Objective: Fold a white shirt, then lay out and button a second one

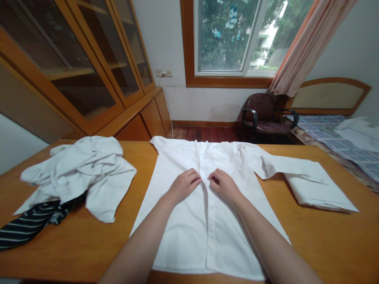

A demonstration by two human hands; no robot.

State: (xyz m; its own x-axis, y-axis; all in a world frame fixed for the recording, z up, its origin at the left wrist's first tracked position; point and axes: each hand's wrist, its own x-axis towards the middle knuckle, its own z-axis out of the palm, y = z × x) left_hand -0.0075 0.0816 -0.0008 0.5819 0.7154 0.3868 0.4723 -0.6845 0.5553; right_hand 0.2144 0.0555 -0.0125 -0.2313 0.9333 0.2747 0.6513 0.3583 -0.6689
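Note:
A white button-up shirt point(177, 240) lies spread front-up on the table, its collar end at the far edge and its hem towards me. The button strip runs down the middle, and below my hands the two front edges part slightly. My left hand point(186, 184) is closed, fingertips pinching the left front edge. Opposite it, my right hand point(223, 184) is curled closed at the button strip, its fingertips on the cloth. Any button between the fingers is too small to make out. One sleeve stretches right, over a folded white garment point(318, 191).
A crumpled white garment point(85, 169) lies on the left of the wooden table point(340, 244), with a black striped tie point(29, 225) partly under it. Beyond the table stand a glass-door cabinet point(118, 98), a chair point(260, 112) and a bed point(340, 130).

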